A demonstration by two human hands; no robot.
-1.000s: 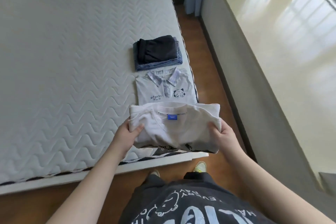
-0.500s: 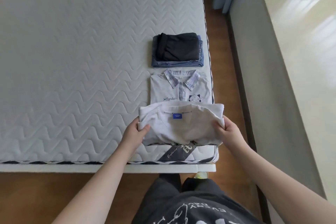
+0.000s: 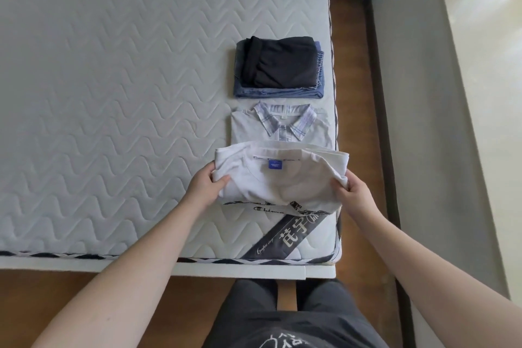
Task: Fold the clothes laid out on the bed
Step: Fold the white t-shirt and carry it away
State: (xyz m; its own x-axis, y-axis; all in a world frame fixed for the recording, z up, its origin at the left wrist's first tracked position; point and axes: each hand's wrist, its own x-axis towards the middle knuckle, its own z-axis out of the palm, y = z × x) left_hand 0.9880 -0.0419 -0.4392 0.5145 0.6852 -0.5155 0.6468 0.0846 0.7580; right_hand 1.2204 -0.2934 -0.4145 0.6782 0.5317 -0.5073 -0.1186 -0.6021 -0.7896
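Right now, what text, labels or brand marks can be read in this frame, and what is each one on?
"花宇": grey diagonal band on the mattress corner; its script line is too small.
"China", partly hidden: black print on the white T-shirt.
Blue neck label: too small.
Polo shirt collar tag: unreadable.
Print on the person's dark top: cut off.

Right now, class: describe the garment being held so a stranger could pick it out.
Along the mattress's right edge lie three folded piles. The nearest, a white T-shirt, is gripped by the left hand and right hand. Only it has a blue neck label.
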